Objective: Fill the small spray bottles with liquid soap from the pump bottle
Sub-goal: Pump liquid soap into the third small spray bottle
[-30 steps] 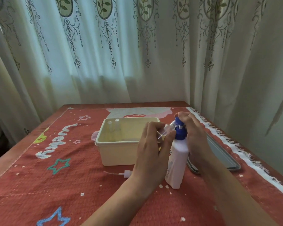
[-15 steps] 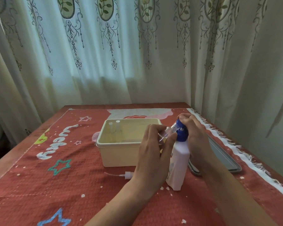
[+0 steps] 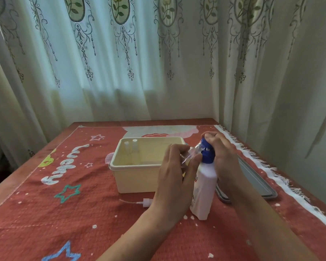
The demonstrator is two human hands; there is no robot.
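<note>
Soft daylight is coming at us through the curtain (image 3: 120, 81), brightest in its pale middle-left folds, and the right side falls dim. On the bench (image 3: 17, 178) we get flat light: faint shadow under the left hand (image 3: 175, 178) and right hand (image 3: 224, 157), small glints on the spray bottle (image 3: 191, 153), the pump bottle (image 3: 205, 191) glowing white. Curtain folds bow at the edges; detail is slightly soft.

Three spray bottles (image 3: 189, 155) (image 3: 126, 147) (image 3: 135, 146), one pump bottle (image 3: 205, 187), one box (image 3: 139, 166).

right hand (image 3: 226, 159) a touch lower on the blue plastic pump head (image 3: 207, 153) of the tall white pump bottle (image 3: 205, 191); head looks pressed down slightly.
</note>
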